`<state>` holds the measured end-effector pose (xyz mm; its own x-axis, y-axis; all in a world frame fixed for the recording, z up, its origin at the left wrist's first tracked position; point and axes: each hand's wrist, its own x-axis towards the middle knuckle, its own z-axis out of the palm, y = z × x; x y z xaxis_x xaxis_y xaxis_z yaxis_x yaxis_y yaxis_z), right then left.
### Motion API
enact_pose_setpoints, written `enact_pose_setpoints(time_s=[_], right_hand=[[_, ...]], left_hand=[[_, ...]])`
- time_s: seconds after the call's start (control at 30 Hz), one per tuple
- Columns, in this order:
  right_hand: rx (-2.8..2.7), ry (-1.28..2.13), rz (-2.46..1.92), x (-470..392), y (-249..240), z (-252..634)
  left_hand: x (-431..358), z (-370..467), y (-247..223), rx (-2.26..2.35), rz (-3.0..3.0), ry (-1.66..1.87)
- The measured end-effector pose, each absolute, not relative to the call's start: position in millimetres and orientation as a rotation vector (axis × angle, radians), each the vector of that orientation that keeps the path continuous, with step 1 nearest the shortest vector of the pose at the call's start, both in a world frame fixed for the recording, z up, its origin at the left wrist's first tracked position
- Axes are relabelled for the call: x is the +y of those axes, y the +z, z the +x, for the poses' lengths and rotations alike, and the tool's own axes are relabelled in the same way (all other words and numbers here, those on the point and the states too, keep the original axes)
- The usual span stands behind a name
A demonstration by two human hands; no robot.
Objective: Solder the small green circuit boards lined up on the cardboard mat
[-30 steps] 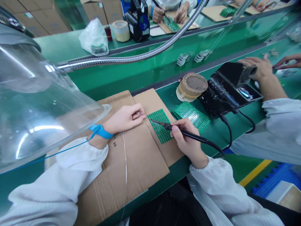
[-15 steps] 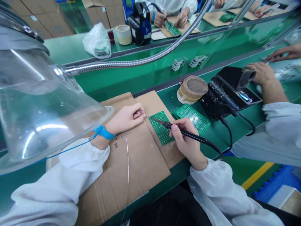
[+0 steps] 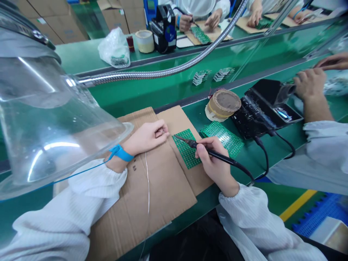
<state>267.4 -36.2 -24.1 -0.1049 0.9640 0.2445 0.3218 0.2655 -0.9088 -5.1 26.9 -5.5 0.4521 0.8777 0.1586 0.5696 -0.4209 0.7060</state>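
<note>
My left hand [image 3: 150, 137], with a blue wrist strap [image 3: 121, 153], pinches a thin solder wire [image 3: 148, 181] whose end points toward the upper left corner of a green circuit board [image 3: 188, 152]. The wire trails down over the cardboard [image 3: 163, 188]. In my right hand [image 3: 216, 165] is a black soldering iron [image 3: 220, 156], its tip over the board's upper left part. Whether tip and wire touch is too small to tell. More green boards [image 3: 224, 139] lie stacked to the right of my right fingers.
A clear hood [image 3: 54, 127] on a metal hose [image 3: 152, 74] stands at the left. Behind the boards are a round tin [image 3: 224, 103] and a black soldering station [image 3: 261, 112]. A co-worker's hand [image 3: 311, 83] is at the right; others work across the bench.
My hands, the wire and the iron have barely moved. The view has shifted slightly. Across the bench, a person's hand now reaches onto the boards at the top right.
</note>
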Motion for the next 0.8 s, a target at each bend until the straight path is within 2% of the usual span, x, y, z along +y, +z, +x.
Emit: enact_pose_setpoints(time_s=[0.8], right_hand=[[-1.631, 0.871, -1.249, -32.9, -27.3, 265.3]], left_hand=[[28.2, -2.6, -7.7, 1.227, 2.117, 0.692]])
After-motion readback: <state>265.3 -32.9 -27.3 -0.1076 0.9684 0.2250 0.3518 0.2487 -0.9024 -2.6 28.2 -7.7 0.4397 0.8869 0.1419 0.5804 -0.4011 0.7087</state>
